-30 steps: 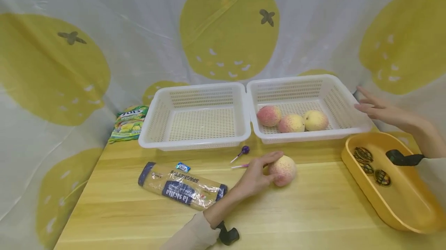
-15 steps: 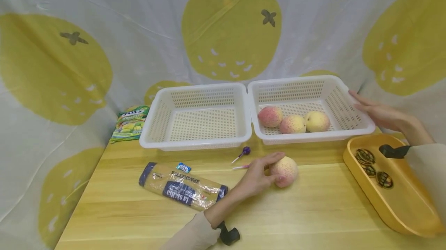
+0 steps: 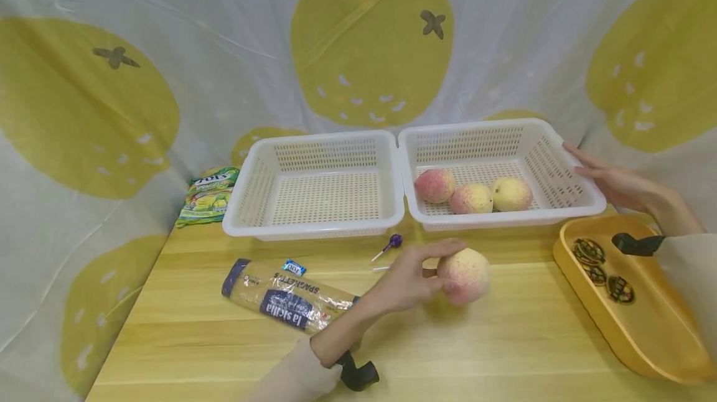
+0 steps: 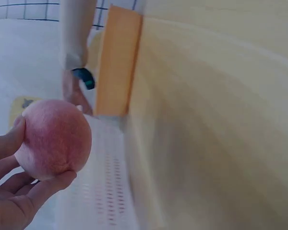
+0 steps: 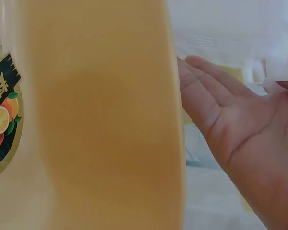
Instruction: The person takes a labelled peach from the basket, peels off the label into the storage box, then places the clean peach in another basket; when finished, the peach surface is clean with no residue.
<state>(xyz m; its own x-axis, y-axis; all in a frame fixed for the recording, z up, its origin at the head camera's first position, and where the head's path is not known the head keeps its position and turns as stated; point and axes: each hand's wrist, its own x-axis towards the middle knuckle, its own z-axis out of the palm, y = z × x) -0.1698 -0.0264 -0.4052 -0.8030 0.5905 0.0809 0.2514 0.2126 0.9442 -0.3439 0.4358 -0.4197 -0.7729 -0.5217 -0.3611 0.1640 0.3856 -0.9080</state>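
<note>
My left hand [image 3: 407,280] grips a pink-and-cream peach [image 3: 467,276] by its left side, raised a little above the wooden table. Thumb and fingers press on either side of the same peach [image 4: 57,136] in the left wrist view. At the right end of the right-hand white basket [image 3: 515,220], my right hand [image 3: 624,185] touches the outer wall and rim. The right wrist view shows that hand [image 5: 249,134] with its fingers extended beside the basket [image 5: 225,33]. Inside this basket lie a redder peach [image 3: 434,185] and two paler peaches [image 3: 512,194].
Left of it stands another white basket [image 3: 313,229]. A yellow tray [image 3: 596,321] with dark-wrapped candies [image 3: 620,289] sits under my right forearm. Around my left arm lie a spaghetti pack [image 3: 285,299], a purple lollipop [image 3: 395,241] and a blue sweet [image 3: 294,267]. A green bag [image 3: 208,198] leans far left.
My left hand has lifted the peach off the table and shifted slightly right. My right hand has come in from the right and now touches the basket's end.
</note>
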